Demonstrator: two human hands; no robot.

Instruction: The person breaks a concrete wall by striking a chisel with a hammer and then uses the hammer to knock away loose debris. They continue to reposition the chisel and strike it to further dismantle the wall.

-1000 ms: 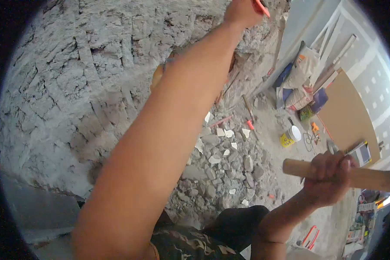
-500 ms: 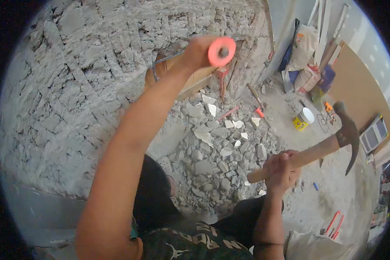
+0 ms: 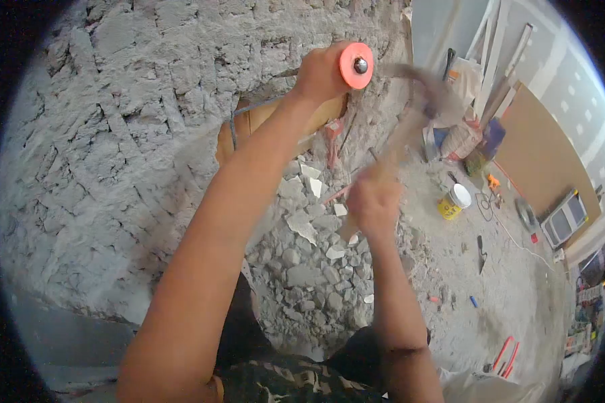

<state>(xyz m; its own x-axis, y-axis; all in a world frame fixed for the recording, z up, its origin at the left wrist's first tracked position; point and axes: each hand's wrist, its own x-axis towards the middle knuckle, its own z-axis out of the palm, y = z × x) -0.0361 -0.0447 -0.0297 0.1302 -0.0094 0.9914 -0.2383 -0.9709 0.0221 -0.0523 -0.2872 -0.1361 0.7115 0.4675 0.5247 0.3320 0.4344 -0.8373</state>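
Note:
My left hand (image 3: 319, 72) is wrapped round a chisel against the broken wall (image 3: 228, 50). The chisel's round orange hand guard (image 3: 349, 55) and metal striking end face me, while its blade is hidden behind the hand. In my right hand (image 3: 375, 201), the wooden handle of a claw hammer (image 3: 398, 144) is gripped. The hammer's head is blurred by motion, to the right of the orange guard and apart from it. Below my left hand, a rough opening in the wall shows a brown panel (image 3: 252, 124) and a grey conduit.
Broken rubble (image 3: 309, 275) with white chips covers the floor between my legs and the wall. A red box-like fitting (image 3: 333, 131) hangs by the opening. To the right are a white-and-yellow bucket (image 3: 454, 201), sacks (image 3: 462, 140), a brown board (image 3: 544, 148) and red-handled pliers or cutters (image 3: 506, 356).
My right hand has swung the hammer up and to the left, towards the chisel. My left hand stays on the chisel, slightly higher and to the right in view.

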